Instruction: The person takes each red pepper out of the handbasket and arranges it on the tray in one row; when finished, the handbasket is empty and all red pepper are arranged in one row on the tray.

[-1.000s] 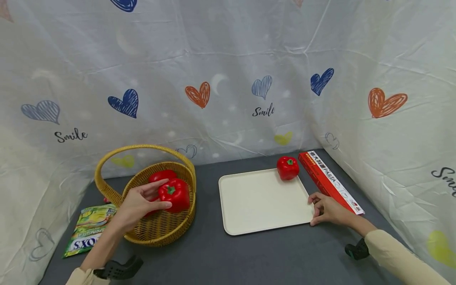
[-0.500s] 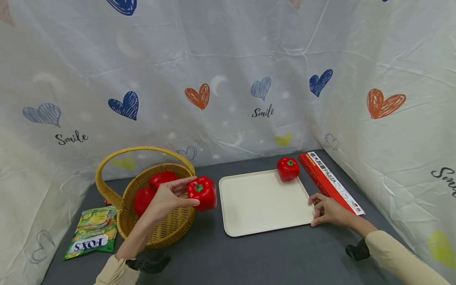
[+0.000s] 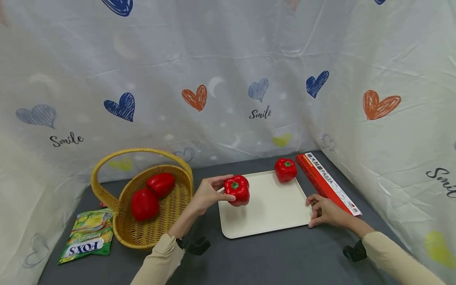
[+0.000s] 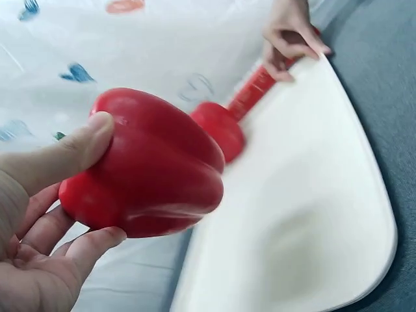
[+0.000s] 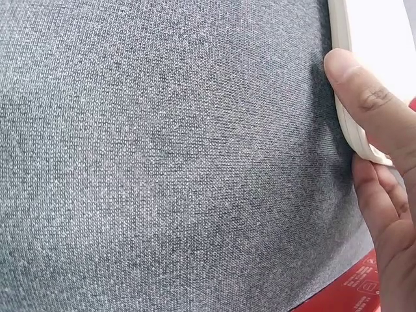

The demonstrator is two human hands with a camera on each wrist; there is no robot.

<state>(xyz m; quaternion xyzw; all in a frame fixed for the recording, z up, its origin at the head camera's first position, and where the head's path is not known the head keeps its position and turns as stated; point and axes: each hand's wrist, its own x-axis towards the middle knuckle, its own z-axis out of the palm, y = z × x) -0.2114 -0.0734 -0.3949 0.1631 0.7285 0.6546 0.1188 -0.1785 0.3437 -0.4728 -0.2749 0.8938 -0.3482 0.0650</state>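
Observation:
My left hand (image 3: 210, 194) grips a red bell pepper (image 3: 238, 191) between thumb and fingers, above the left part of a cream tray (image 3: 263, 217). In the left wrist view the pepper (image 4: 149, 162) hangs clear of the tray, with a shadow beneath it. My right hand (image 3: 325, 211) pinches the tray's near right corner; in the right wrist view the thumb lies along the tray rim (image 5: 348, 123) and the fingers curl at its corner. Another red bell pepper (image 3: 285, 170) sits at the tray's far right corner.
A yellow wicker basket (image 3: 178, 221) with a tall handle stands left, holding two red vegetables (image 3: 145, 204). Beside it lies a green Fox's packet (image 3: 87, 237). A red pasta box (image 3: 327, 184) lies right of the tray. A printed curtain (image 3: 228, 130) hangs behind the grey table.
My left hand has lifted the bell pepper out of the basket and carried it right, over the tray. The right hand has stayed at the tray corner.

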